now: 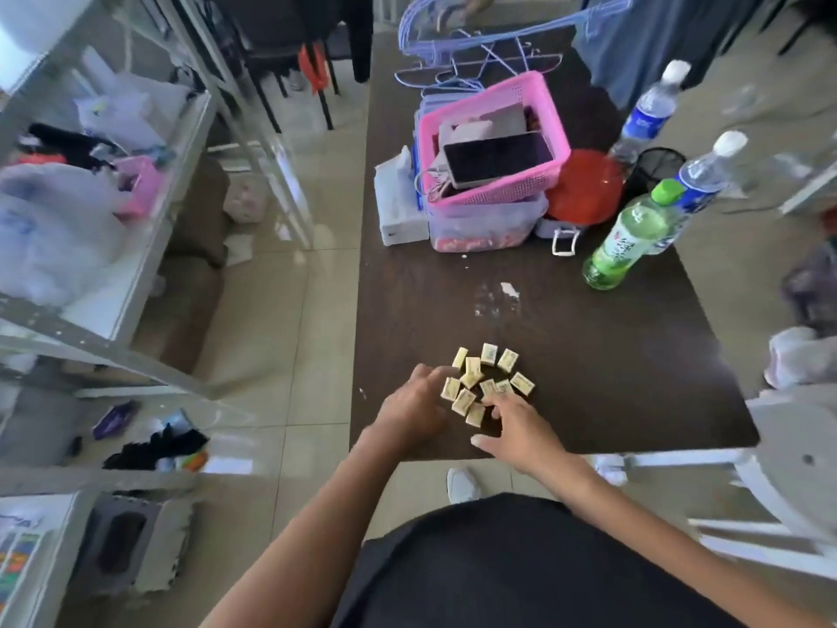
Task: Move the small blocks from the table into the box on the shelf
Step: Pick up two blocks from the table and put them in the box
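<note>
Several small cream-yellow blocks [487,378] lie in a loose cluster on the dark brown table [611,355], near its front left corner. My left hand [414,405] rests at the cluster's left side, fingers curled against the nearest blocks. My right hand [521,428] reaches in from the lower right, fingertips touching the blocks at the cluster's near edge. Neither hand has a block lifted. A metal shelf unit [113,283] stands to the left; a grey open box [131,541] sits on its low level, blurred.
At the table's far end stand a pink basket [493,142] on a clear tub, a white box, a red lid, a green bottle [629,237] and two water bottles. A white chair [788,446] is at the right. Bags and clothes fill the shelves.
</note>
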